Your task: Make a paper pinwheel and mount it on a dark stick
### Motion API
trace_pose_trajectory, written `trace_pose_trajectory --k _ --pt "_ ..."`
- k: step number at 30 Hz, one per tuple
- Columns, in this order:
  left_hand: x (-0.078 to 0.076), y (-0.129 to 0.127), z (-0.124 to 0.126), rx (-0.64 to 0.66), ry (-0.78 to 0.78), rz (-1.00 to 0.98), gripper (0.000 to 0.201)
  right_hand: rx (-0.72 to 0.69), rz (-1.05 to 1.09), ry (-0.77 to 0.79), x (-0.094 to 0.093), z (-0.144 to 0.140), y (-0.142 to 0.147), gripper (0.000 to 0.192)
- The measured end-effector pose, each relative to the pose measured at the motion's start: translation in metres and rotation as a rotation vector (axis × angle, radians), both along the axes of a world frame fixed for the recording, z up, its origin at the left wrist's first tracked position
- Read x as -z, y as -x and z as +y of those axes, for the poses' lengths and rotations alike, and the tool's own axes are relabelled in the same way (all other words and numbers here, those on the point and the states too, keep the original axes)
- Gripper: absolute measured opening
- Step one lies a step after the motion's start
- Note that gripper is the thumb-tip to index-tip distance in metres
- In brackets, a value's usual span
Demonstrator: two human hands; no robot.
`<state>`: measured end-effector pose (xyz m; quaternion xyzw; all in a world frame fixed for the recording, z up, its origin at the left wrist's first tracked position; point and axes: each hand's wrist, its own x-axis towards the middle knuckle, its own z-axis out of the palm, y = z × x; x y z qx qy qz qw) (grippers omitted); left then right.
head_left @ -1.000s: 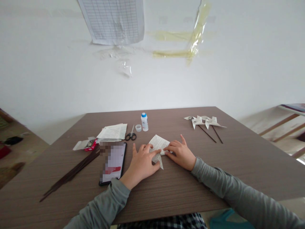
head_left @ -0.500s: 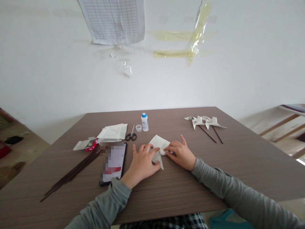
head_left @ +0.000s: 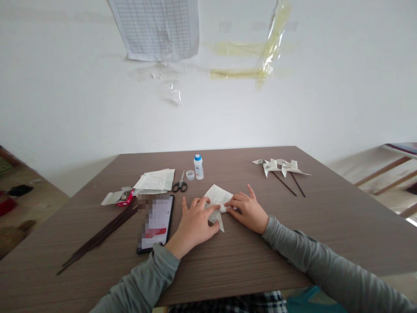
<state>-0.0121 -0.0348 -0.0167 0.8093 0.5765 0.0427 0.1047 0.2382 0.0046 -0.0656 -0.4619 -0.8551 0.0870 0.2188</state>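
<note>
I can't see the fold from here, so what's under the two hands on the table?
A folded printed paper lies flat under the left hand and right hand. Its far corner and near tip show; the middle, with any crease, is covered by fingers.

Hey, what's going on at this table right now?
A person in grey sleeves presses a folded printed paper flat on the brown table with both hands: left hand on its near side, right hand on its right edge. A phone lies by the left hand, scissors and a glue bottle lie farther back, and two paper pinwheels lie at the far right.
</note>
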Motion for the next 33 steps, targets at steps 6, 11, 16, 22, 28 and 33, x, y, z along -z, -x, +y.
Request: trace_pose_trajectory --k 6,11,16,22,28,33 --pt "0.001 0.0 0.0 -0.001 -0.005 0.0 0.056 0.008 -0.031 -0.024 -0.004 -0.001 0.002 0.033" --pt "0.003 0.001 0.001 -0.008 -0.025 -0.015 0.056 0.018 -0.032 -0.038 -0.003 -0.001 0.003 0.031" --pt "0.004 -0.001 0.001 -0.019 -0.014 -0.011 0.066 0.001 -0.002 -0.031 -0.002 -0.001 0.001 0.033" --pt "0.002 -0.003 0.001 -0.006 -0.028 -0.014 0.055 -0.007 0.005 -0.068 0.007 0.003 -0.003 0.025" --pt "0.002 -0.001 0.001 0.006 -0.032 -0.013 0.051 -0.032 -0.017 -0.11 0.014 0.008 -0.004 0.026" --pt "0.003 0.0 0.002 0.006 -0.027 -0.01 0.052 -0.024 -0.091 -0.088 0.009 0.002 0.002 0.032"
